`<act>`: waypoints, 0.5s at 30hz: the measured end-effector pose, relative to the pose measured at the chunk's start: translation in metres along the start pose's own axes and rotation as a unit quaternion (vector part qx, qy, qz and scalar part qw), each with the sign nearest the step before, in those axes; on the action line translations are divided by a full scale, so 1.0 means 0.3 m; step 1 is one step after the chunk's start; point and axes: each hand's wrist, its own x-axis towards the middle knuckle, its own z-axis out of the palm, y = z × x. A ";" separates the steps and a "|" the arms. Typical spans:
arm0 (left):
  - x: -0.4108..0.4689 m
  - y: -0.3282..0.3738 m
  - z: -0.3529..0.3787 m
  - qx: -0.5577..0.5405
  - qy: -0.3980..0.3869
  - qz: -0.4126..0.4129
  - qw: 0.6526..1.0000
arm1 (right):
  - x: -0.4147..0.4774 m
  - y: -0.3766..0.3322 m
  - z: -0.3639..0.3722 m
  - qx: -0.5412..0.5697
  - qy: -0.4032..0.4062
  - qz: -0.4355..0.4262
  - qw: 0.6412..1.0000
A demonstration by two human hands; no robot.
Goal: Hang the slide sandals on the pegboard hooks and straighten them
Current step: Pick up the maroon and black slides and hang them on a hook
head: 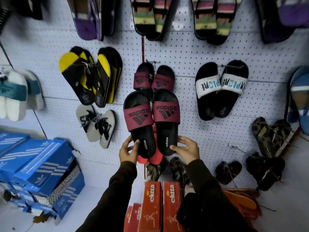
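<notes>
Fingers (136,144) of the left hand (127,150) curled around the heel of the left-hand maroon slide (139,123), thumb on the footbed beside the printed logo, while the right hand (186,149) pinched the heel of its partner (166,121) between thumb and fingers. Both sandals sat at the centre of the frame against the white pegboard (209,52), toes up, just below a smaller matching pair (153,77) on a hook (153,61). Whether the larger pair was already caught on that hook could not be told; the top was hidden behind the straps. The left slide leaned slightly outward at the heel, the right hung nearer vertical. Doing this well likely meant nudging the two heels level and together with light, even pressure from both sides, not pulling downward, which could slip the pair off. Orange boxes (154,203) stood at lower centre.
</notes>
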 end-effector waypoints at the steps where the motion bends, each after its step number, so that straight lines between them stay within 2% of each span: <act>1: 0.023 0.044 0.007 -0.002 -0.003 0.015 1.000 | 0.016 -0.037 0.009 0.007 0.004 -0.012 1.000; 9: 0.192 0.379 0.063 -0.033 -0.011 0.121 0.992 | 0.155 -0.321 0.073 0.051 0.009 -0.091 0.995; 12: 0.267 0.450 0.085 -0.031 -0.021 0.116 0.993 | 0.209 -0.376 0.100 0.051 0.009 -0.093 0.994; 15: 0.341 0.445 0.099 -0.018 -0.035 0.072 0.997 | 0.247 -0.376 0.121 0.051 0.006 -0.067 0.996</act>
